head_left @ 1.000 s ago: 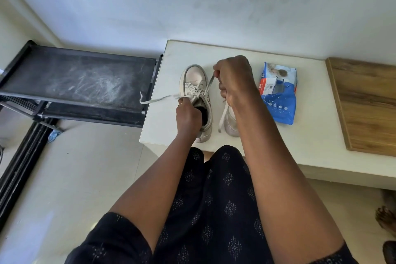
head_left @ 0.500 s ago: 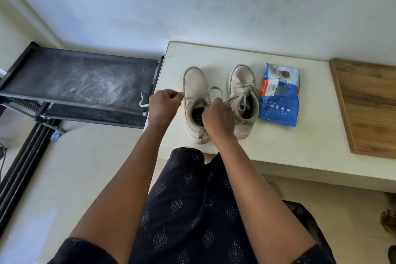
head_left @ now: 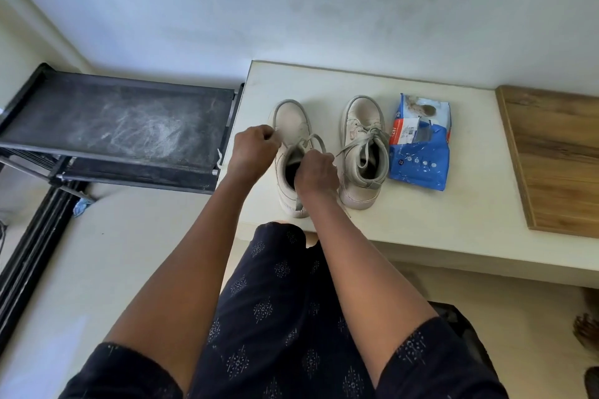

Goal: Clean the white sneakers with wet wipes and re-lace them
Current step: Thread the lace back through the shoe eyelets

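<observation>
Gripped the pale flat shoelace [head_left: 319,139] in curled left hand [head_left: 256,149] and right hand [head_left: 316,175], over the white leather sneaker [head_left: 290,118] parked on the cream tabletop [head_left: 421,214] beside its laced twin [head_left: 359,113] and blue wipes pack [head_left: 418,162].

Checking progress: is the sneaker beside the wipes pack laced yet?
Laced: the sneaker shows lace crossing its tongue, ends draped over the opening. Knotted: cannot tell.

Both bare forearms extend from the lower frame to centre frame, where the left hand [head_left: 256,149] and, just lower right, the right hand [head_left: 316,172] sit knuckles-up, fingers curled, each pinching the lace [head_left: 319,142].
</observation>
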`<state>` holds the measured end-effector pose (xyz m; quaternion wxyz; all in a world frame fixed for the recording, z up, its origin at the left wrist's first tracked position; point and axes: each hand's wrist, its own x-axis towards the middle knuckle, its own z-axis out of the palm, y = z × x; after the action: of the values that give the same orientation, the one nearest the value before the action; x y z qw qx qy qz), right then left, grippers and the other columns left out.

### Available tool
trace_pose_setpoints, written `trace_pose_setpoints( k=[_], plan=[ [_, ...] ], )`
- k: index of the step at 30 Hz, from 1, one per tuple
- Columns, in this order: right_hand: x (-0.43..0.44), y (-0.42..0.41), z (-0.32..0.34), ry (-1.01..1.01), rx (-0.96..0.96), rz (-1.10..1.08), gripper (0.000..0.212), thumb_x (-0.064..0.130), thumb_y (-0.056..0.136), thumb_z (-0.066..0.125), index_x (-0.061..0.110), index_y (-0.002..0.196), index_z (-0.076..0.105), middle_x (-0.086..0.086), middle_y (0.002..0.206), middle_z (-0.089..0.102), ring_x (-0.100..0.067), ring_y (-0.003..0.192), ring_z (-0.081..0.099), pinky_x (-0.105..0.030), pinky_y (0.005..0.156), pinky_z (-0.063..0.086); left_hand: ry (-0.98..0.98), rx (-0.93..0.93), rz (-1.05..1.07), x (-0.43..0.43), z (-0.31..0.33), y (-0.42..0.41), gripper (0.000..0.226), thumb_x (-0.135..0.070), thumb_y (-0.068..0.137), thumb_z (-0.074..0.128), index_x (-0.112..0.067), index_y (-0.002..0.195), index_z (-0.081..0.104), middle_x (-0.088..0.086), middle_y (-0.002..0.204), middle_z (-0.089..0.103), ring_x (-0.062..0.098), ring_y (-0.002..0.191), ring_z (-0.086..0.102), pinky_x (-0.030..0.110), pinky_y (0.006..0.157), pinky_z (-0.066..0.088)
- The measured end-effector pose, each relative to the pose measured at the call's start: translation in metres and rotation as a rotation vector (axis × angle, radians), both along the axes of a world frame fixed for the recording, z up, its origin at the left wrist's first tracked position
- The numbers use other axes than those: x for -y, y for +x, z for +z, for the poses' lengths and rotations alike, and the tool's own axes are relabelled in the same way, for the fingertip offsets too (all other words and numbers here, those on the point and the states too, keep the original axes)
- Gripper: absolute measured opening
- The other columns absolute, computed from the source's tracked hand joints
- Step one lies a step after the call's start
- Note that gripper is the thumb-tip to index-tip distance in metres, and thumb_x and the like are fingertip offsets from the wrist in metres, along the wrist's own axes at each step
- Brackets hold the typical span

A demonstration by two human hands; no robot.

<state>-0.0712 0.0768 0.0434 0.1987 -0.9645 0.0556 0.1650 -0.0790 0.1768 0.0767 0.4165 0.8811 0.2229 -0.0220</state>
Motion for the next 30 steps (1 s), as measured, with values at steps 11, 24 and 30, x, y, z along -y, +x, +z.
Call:
trace_pose_setpoints(
  k=[11,24,30],
  plan=[
    [-0.001,0.003,0.000,-0.073,0.024,0.018,0.032,0.007,0.098,0.035,0.003,0.123,0.053,-0.018,0.120,0.050,-0.031,0.106,0.057,-0.035,0.084,0.048,-0.023,0.119,0.050,-0.007,0.027,0.005,0.036,-0.019,0.088,0.057,0.014,0.074,0.058,0.013,0.065,0.043,0.022,0.058,0.032,0.031,0.054,0.025],
    [0.009,-0.003,0.002,0.147,-0.040,-0.102,0.040,0.026,0.088,0.047,0.002,0.119,0.055,-0.017,0.126,0.043,-0.035,0.110,0.050,-0.036,0.090,0.041,0.257,0.064,0.012,-0.036,-0.008,0.009,0.032,-0.026,0.094,0.057,-0.013,0.123,0.060,0.012,0.133,0.047,0.029,0.123,0.043,0.032,0.107,0.029],
    [0.006,-0.013,0.009,0.450,0.263,-0.297,0.031,0.024,0.089,0.051,0.008,0.109,0.068,-0.015,0.123,0.049,-0.028,0.110,0.047,-0.029,0.094,0.033,-0.021,0.088,0.092,-0.001,-0.029,-0.024,0.029,-0.030,0.091,0.061,-0.004,0.094,0.073,0.009,0.077,0.068,0.017,0.070,0.054,0.020,0.057,0.035]
  ],
)
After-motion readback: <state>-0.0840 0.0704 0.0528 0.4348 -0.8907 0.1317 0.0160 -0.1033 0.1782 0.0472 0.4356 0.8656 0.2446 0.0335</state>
